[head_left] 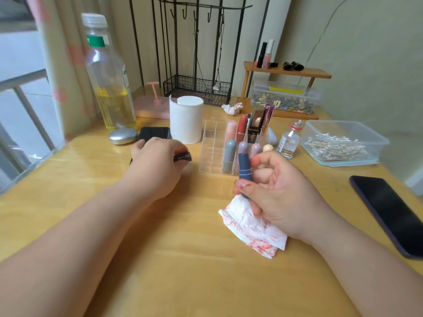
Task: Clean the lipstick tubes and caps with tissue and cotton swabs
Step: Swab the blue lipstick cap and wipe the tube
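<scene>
My right hand (278,188) grips a dark blue lipstick tube (245,171) upright between thumb and fingers, and also holds a red-stained tissue (254,227) hanging under the palm. Red smears mark my thumb and fingertips. My left hand (158,165) rests on the table to the left and pinches a small dark cap (182,156). Behind both hands stands a clear acrylic organizer (212,147) with several lipsticks in its right-hand slots.
A clear box of cotton swabs (343,143) sits at the right, a small glass bottle (289,140) beside it. A tissue roll (186,120), an oil bottle (109,83), a crumpled tissue (232,109) and a black phone (393,213) lie around the wooden table.
</scene>
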A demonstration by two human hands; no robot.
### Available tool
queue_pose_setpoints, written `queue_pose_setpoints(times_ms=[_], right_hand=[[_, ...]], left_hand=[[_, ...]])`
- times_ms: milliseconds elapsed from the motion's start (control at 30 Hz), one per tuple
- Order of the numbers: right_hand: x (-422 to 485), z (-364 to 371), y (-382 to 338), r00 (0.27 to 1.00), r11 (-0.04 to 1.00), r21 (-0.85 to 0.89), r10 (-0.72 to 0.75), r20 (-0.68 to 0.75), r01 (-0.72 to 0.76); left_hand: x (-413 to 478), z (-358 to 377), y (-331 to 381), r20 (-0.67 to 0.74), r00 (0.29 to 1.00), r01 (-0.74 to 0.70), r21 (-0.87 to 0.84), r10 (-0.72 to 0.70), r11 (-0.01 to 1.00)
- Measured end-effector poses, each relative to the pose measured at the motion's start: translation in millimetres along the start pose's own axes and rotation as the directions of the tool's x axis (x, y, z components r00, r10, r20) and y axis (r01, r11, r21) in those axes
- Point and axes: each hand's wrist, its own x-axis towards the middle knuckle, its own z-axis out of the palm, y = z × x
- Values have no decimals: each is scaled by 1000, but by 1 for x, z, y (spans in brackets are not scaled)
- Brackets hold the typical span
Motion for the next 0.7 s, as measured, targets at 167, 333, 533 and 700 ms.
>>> queue_pose_setpoints(times_ms=[167,333,533,700], right_hand=[[-3,-8,-2,985,987,16,-160,-62,161],[-12,-6,-4,958,956,-65,-286,1,286],[-12,-3,-5,974,969,-107,-213,80,221],[-11,0,-5,987,956,-245,-149,63,160]], left_hand=[[-19,-13,10,112,976,61,-964,188,257],[-23,-6,17,156,946,145,-988,283,58],[-31,-8,26,226,928,162,-961,295,226],[-37,-3,36,242,946,156,-924,218,348]])
